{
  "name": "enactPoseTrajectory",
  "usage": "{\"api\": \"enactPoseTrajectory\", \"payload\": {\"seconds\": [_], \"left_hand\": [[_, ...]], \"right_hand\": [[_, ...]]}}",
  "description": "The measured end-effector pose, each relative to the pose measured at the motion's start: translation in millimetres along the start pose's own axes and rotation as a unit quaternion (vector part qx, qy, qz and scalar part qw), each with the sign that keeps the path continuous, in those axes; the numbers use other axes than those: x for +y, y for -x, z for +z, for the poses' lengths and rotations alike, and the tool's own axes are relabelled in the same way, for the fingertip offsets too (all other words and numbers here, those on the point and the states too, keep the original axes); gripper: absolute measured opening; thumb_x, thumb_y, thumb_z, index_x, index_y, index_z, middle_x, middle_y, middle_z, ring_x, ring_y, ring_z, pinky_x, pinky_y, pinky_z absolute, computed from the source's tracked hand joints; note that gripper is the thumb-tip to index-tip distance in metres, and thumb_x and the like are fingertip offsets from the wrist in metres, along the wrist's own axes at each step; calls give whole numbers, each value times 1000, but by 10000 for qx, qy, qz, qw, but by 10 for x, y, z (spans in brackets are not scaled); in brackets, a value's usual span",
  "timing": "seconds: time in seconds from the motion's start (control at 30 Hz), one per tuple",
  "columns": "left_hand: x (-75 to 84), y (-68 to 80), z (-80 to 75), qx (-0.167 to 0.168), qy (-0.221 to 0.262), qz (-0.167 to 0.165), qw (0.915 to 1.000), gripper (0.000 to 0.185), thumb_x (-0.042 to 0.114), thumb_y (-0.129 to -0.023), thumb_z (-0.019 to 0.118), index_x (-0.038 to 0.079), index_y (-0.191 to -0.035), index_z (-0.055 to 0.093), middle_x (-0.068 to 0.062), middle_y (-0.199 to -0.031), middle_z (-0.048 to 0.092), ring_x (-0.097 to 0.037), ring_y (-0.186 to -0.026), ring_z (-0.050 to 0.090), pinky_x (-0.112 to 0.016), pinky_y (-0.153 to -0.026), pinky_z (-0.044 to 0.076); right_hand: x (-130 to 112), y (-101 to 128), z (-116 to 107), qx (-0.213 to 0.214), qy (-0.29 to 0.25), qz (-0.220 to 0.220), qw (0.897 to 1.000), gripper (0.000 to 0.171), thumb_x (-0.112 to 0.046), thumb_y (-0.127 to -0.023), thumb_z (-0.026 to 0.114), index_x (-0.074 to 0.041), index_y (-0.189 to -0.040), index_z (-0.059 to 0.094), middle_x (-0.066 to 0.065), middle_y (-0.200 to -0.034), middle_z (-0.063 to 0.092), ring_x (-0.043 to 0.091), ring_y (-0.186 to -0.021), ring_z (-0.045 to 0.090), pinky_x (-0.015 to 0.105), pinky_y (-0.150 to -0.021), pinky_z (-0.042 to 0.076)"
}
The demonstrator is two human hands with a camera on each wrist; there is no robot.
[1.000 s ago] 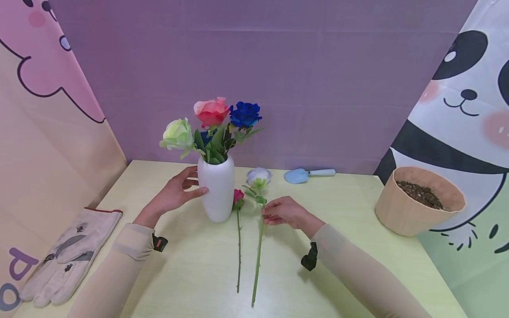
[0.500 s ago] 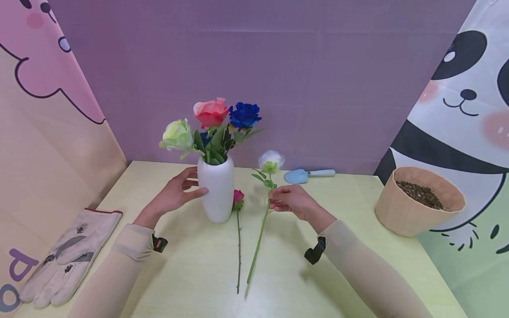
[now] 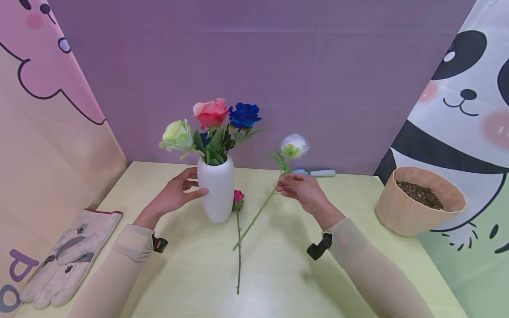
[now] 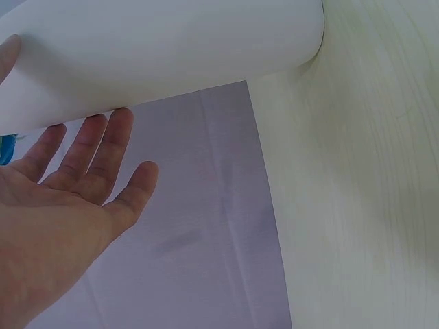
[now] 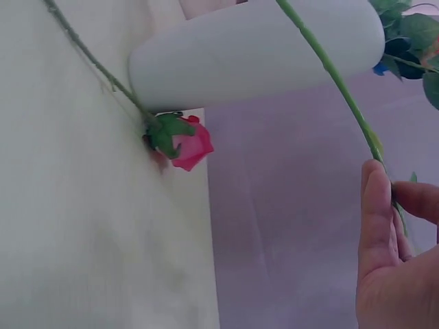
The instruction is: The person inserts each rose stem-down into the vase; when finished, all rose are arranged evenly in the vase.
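Observation:
A white vase (image 3: 216,190) stands upright on the table, holding a green-white rose (image 3: 176,134), a coral rose (image 3: 211,113) and blue roses (image 3: 244,115). At its left side my left hand (image 3: 175,192) holds it, thumb on the front and fingertips on the far side; the left wrist view shows those fingers (image 4: 113,147) touching the vase. Between thumb and fingers my right hand (image 3: 304,192) pinches the green stem of a white flower (image 3: 295,146). This flower is raised, its stem slanting down to the left. A red rose (image 3: 238,199) lies by the vase.
A blue trowel (image 3: 322,172) lies at the back edge, partly hidden by the right hand and flower. At right stands a tan pot (image 3: 397,212) with dark soil. Grey-white gloves (image 3: 75,254) lie at the left edge. A purple backdrop (image 3: 318,79) rises behind the table (image 3: 191,274).
My right hand has lifted the white flower up and to the right, tilting its stem so that it now crosses over the red rose's stem in view. The left hand and vase have stayed put.

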State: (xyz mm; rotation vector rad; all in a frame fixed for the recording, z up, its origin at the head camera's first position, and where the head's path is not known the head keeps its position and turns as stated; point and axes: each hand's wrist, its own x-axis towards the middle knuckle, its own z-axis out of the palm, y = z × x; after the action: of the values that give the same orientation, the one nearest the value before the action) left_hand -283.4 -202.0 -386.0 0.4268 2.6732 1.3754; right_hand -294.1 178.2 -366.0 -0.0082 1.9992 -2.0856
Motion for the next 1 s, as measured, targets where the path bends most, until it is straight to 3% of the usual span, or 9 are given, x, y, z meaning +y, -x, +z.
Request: {"api": "enactPoseTrajectory", "payload": {"seconds": [0.47,0.8,1.0], "left_hand": [[10,4,3,-5,12,-14,10000,85,49,-89,72,18,-155,29,-11,-151,44,-40,-136,49,-56,-105,49],[3,-4,5,-8,-17,5,10000,84,50,-89,71,18,-155,29,-11,-151,45,-39,-136,50,-56,-104,50],[1,-2,10,-9,-15,2,10000,84,49,-89,71,19,-155,29,-11,-150,45,-41,-136,49,-56,-104,50]], "right_hand": [[-296,109,-66,627,-1163,-435,9903,12,-14,-97,65,-6,-103,58,-1,-87,73,9,-78,74,19,-78,60],[-458,148,-66,1020,-1883,-1139,9701,5,-9,-96,65,-9,-93,63,0,-82,71,12,-77,75,19,-77,60],[-570,181,-90,1246,-2224,-1298,9582,9,-11,-96,67,-6,-101,62,3,-83,72,12,-77,75,19,-76,60]]}}
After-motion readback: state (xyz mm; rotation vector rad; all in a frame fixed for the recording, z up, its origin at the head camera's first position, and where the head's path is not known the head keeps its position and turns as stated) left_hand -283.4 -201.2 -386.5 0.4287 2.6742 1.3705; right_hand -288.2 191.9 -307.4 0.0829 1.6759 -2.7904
